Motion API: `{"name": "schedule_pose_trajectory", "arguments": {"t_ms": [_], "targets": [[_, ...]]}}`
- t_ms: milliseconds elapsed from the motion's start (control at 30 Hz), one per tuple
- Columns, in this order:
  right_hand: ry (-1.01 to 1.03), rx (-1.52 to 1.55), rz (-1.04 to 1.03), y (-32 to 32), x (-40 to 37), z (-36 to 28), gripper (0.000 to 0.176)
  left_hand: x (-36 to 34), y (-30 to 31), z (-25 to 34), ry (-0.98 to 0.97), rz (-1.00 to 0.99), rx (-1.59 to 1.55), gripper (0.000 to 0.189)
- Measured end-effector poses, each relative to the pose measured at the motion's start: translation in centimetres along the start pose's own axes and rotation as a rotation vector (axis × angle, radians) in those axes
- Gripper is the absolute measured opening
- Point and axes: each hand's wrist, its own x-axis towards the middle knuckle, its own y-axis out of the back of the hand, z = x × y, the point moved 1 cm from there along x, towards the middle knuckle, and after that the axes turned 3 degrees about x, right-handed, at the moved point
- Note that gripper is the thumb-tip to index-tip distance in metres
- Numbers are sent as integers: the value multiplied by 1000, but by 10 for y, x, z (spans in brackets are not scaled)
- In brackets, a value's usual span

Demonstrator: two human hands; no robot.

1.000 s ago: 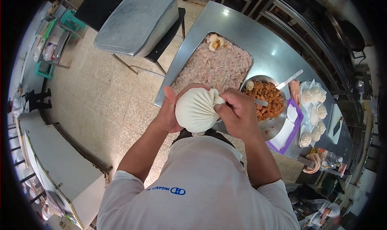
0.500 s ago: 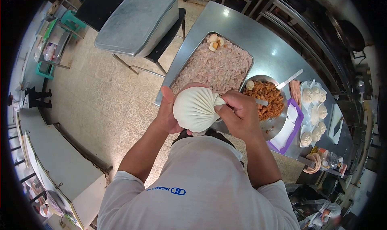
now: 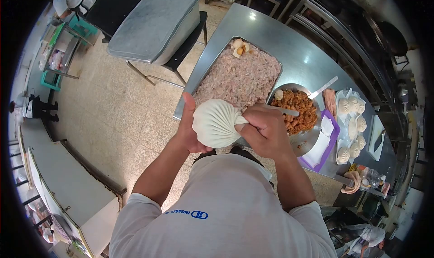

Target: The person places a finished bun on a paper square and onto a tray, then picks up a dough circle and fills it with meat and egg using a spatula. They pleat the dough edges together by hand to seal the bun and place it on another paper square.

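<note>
A large white pleated bun (image 3: 213, 123) rests in my left hand (image 3: 186, 133), whose palm and fingers cup it from the left and below, thumb pointing up. My right hand (image 3: 264, 127) pinches the gathered dough at the bun's right side, where the pleats meet. Beyond the bun lies a metal tray (image 3: 280, 72) of pale pinkish minced filling, with a few egg pieces (image 3: 239, 48) at its far corner. Close to my right hand is a steel bowl (image 3: 304, 146) of reddish-brown filling, with a flat metal spatula (image 3: 289, 112) lying across it.
Right of the bowl, a purple tray (image 3: 335, 133) holds white paper squares. Several finished buns (image 3: 348, 105) sit on papers farther right, near another person's hand (image 3: 330, 99). A lidded grey tub (image 3: 156, 20) stands at the upper left. Other people are in the background.
The bun has turned slightly and shifted a little left and down in my hands. My right hand still pinches the pleats. A person has come into view at the upper left.
</note>
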Motion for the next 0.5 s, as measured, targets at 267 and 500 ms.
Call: {"name": "schedule_pose_trajectory", "arguments": {"t_ms": [267, 500], "targets": [[-119, 134, 138, -5, -3, -14, 21, 0, -19, -7, -256, 160, 70, 119], [-126, 123, 120, -11, -8, -5, 16, -1, -12, 6, -239, 93, 739, 115]]}}
